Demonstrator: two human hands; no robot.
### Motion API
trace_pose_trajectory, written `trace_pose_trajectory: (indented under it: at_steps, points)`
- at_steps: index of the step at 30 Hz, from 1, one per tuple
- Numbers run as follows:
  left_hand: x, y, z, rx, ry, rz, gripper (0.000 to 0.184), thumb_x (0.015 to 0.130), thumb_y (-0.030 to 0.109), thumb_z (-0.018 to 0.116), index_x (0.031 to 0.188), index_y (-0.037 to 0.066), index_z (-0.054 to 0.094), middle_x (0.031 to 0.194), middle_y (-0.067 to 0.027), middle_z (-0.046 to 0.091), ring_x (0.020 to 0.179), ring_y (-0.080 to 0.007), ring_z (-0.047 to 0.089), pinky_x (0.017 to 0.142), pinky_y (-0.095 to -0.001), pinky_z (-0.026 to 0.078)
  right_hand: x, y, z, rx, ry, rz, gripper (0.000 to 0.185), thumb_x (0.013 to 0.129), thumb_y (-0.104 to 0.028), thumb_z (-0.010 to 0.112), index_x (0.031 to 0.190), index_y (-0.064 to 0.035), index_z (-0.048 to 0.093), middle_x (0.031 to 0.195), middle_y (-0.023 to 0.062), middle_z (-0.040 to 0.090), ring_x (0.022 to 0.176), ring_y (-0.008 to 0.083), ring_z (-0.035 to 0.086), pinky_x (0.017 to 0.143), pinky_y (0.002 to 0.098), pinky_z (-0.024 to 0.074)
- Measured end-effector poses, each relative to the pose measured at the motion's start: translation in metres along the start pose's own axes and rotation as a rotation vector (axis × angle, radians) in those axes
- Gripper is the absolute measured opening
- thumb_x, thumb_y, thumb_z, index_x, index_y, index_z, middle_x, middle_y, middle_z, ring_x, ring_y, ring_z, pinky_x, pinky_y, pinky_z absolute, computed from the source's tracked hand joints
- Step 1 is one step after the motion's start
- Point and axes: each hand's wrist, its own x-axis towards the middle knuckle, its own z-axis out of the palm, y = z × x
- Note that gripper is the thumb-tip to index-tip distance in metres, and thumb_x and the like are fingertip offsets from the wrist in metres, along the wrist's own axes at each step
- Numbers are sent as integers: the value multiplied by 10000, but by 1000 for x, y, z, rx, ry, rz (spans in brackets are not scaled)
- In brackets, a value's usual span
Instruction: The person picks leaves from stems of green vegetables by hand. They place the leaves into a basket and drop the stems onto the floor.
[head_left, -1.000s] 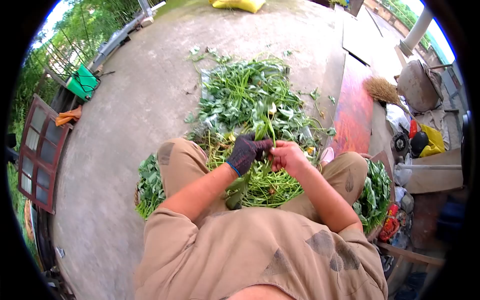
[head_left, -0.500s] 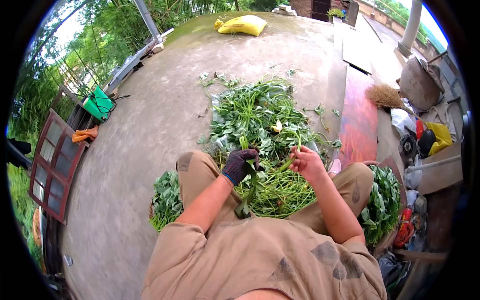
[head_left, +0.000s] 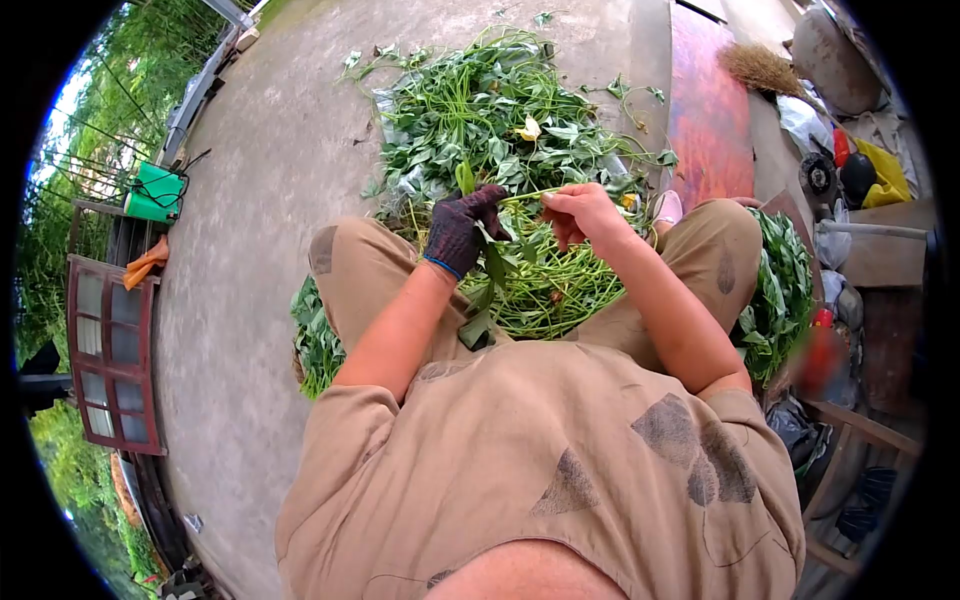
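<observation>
Head view: left fingers [head_left: 488, 197] grasp greens [head_left: 495, 266], right fingers [head_left: 562, 204] pinch stem [head_left: 526, 196]; wide concrete [head_left: 250, 200] past left knee [head_left: 340, 248].

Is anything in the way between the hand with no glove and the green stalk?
No, nothing visible is in the way. The bare right hand is pinching the green stalk, which stretches across to the gloved left hand.

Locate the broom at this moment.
In the head view, the broom is at upper right, by the reddish board and the white bag.
</observation>
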Motion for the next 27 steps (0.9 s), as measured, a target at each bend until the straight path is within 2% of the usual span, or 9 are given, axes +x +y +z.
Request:
trace_pose_trajectory:
  at_steps: [3, 5, 8, 11, 15, 19, 21, 25, 27]
  points:
    - [3, 4, -11, -123, -30, -43, 203, 859, 157, 644, 939, -30, 639, 587, -34, 511, 511, -162, 534, 559, -368, 558, 9, 9, -6, -821, 477, -589, 226, 840, -286, 659, 829, -61, 668, 662, 84, 645, 601, 280, 626, 559, 389, 483]
    - [3, 4, -11, -158, -47, -76, 210, 858, 162, 644, 939, -31, 635, 579, -28, 495, 508, -163, 532, 577, -374, 557, -4, -5, -1, -909, 331, -598, 199, 827, -292, 648, 965, -150, 668, 894, 70, 629, 825, 289, 628, 715, 402, 487]
    - [3, 3, -11, -136, -69, -113, 232, 867, 193, 647, 980, -9, 630, 588, -8, 484, 521, -158, 517, 595, -356, 524, 16, 21, -6, -1096, 220, -808, 180, 834, -174, 654, 999, -102, 657, 801, 49, 583, 679, 191, 600, 612, 328, 461]
    - [10, 0, -15, -291, -90, -64, 259, 889, 239, 642, 1031, 23, 623, 601, 2, 495, 551, -157, 512, 613, -344, 497, 14, 15, -2, -653, -78, -412, 164, 865, -137, 622, 990, -32, 638, 743, 28, 593, 636, 126, 583, 561, 295, 447]
    - [14, 14, -28, -388, -129, -51, 288, 908, 225, 633, 1129, 43, 597, 618, 9, 497, 571, -138, 501, 612, -319, 482, 6, 2, -6, -270, -150, -227, 171, 850, -101, 642, 978, 11, 637, 769, 52, 640, 577, 113, 565, 528, 258, 460]
    - [-2, 21, -6, -68, -170, -7, 380, 864, 135, 660, 1221, 28, 583, 648, 6, 555, 558, -106, 536, 550, -268, 489, 0, -3, -4, -64, -224, -159, 133, 874, -109, 620, 969, -20, 648, 728, 11, 635, 569, 87, 598, 484, 208, 414]
    - [-5, 14, 3, 172, -248, 3, 365, 850, 137, 671, 1190, 18, 614, 685, -14, 593, 548, -107, 552, 541, -282, 499, -1, 0, 2, -20, -293, -162, 143, 883, -123, 615, 988, -33, 653, 716, -5, 633, 563, 83, 611, 467, 189, 391]
    - [-1, 2, 4, 178, -113, -49, 172, 855, 175, 674, 894, 10, 644, 682, -30, 597, 537, -115, 549, 527, -287, 508, -3, 1, 8, -13, -307, -141, 160, 887, -119, 607, 1007, -24, 654, 724, -2, 638, 537, 83, 602, 457, 185, 383]
    - [3, 6, 0, 249, -101, -5, 190, 848, 190, 682, 887, 5, 663, 687, -34, 600, 531, -116, 553, 508, -277, 498, -3, -1, 6, -19, -297, -141, 158, 886, -114, 606, 1006, -24, 654, 726, -3, 638, 533, 79, 600, 456, 183, 382]
